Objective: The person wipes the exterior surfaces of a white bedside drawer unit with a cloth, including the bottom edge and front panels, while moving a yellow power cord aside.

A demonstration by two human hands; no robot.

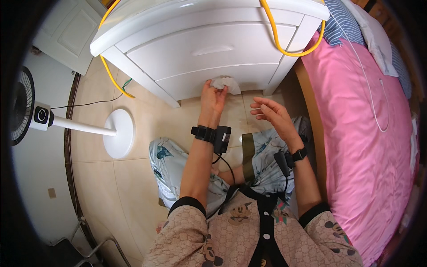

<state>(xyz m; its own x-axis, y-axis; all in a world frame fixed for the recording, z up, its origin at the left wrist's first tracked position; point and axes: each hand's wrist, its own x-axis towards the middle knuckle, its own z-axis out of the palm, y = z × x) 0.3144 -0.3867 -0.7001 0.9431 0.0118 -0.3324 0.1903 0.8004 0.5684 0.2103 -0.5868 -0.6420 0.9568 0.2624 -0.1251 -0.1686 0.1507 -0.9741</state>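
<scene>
My left hand (pixel 213 101) grips a crumpled white cloth or tissue (pixel 228 83) between thumb and fingers. It is held against the lower drawer front of a white nightstand (pixel 178 55), near the bottom edge. To the right, my right hand (pixel 273 115) is raised over my knee with its fingers stretched and nothing in them. A black strap device (pixel 221 139) sits on my left wrist, and a black band with a box (pixel 289 159) is on my right.
On the left stands a white fan (pixel 119 133) with a round base on the tiled floor. A bed with a pink cover (pixel 356 155) runs along the right. A yellow cable (pixel 278 42) hangs over the nightstand. A white door (pixel 66 33) is at the upper left.
</scene>
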